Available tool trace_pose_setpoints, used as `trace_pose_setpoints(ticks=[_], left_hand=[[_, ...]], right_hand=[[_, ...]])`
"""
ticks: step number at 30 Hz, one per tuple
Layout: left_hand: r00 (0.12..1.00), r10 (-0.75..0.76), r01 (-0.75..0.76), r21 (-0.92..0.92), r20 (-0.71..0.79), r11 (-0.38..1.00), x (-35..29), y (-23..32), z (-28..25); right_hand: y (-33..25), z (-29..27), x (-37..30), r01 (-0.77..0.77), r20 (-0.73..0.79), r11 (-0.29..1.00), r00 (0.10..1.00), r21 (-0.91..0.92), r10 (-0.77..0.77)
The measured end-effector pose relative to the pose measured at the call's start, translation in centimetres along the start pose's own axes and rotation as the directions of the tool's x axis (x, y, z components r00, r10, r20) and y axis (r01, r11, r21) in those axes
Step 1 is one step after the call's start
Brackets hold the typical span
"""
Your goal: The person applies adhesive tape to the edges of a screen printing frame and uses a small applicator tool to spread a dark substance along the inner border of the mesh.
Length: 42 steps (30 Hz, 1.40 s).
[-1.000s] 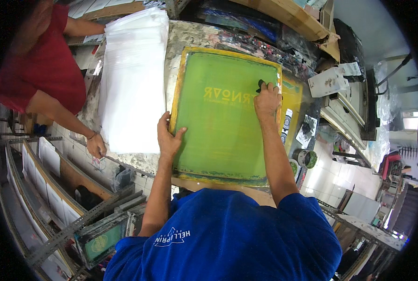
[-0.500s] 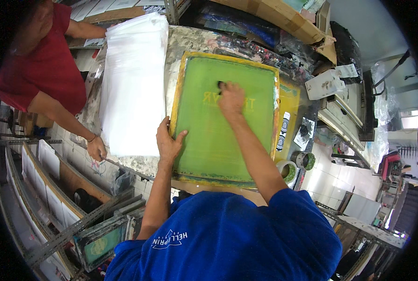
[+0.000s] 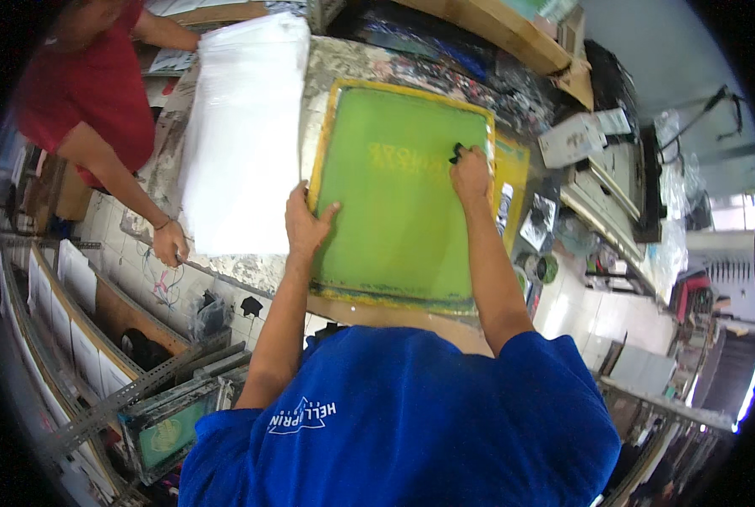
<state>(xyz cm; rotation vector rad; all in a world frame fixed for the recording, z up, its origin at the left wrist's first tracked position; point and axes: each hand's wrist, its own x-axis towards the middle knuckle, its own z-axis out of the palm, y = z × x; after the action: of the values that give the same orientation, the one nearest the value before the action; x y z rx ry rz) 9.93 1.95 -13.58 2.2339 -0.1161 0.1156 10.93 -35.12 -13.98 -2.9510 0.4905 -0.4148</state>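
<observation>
A screen printing frame (image 3: pixel 394 245) with green mesh and yellowish edges lies flat on the worktable in front of me. Faint yellow lettering shows across its upper half. My left hand (image 3: pixel 306 224) grips the frame's left edge, thumb over the mesh and fingers along the outer side. Over the upper right of the mesh, near the right edge, my right hand (image 3: pixel 472 177) is closed on a small black wad (image 3: pixel 456 153). Most of that wad is hidden by my fingers, so its exact kind cannot be told.
Left of the frame lies a tall stack of white sheets (image 3: pixel 244 144). A co-worker in a red shirt (image 3: pixel 94 93) stands beyond it, one hand (image 3: pixel 170 243) at the table edge. Ink pots (image 3: pixel 547 269) and a small printed sheet (image 3: pixel 538 221) are at the right.
My right hand has moved right across the mesh with the black wad, from the middle toward the right edge. My left hand stays at the frame's left edge. The view has shifted slightly.
</observation>
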Motion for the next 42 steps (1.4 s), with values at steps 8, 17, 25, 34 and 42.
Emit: trace_pose_setpoints(ticks=[8,17,25,34,42], left_hand=[[0.997,-0.067,0.064,-0.071,-0.042,0.995,-0.3,-1.9,-0.3],[0.829,0.159,-0.22,-0.051,-0.536,0.974,-4.8,1.9,-3.9],[0.898,0.112,-0.13,-0.014,-0.425,0.991,-25.0,-0.2,-7.2],[0.649,-0.722,0.726,0.088,0.242,0.682,-50.4,-9.4,-3.9],[0.269,-0.844,0.782,0.406,0.464,0.473,-65.8,-15.1,0.2]], right_hand=[[1.3,-13.8,-13.4,-0.193,0.206,0.726,0.976,0.66,0.073],[8.2,-18.8,-31.7,-0.369,-0.222,0.717,0.781,0.591,0.584],[11.1,-11.9,-41.0,-0.333,-0.023,0.921,0.939,0.205,0.344],[13.2,-12.5,-41.9,-0.25,0.011,0.919,0.966,0.305,0.259],[6.0,-15.4,-48.3,0.141,0.223,0.938,0.95,0.316,-0.218]])
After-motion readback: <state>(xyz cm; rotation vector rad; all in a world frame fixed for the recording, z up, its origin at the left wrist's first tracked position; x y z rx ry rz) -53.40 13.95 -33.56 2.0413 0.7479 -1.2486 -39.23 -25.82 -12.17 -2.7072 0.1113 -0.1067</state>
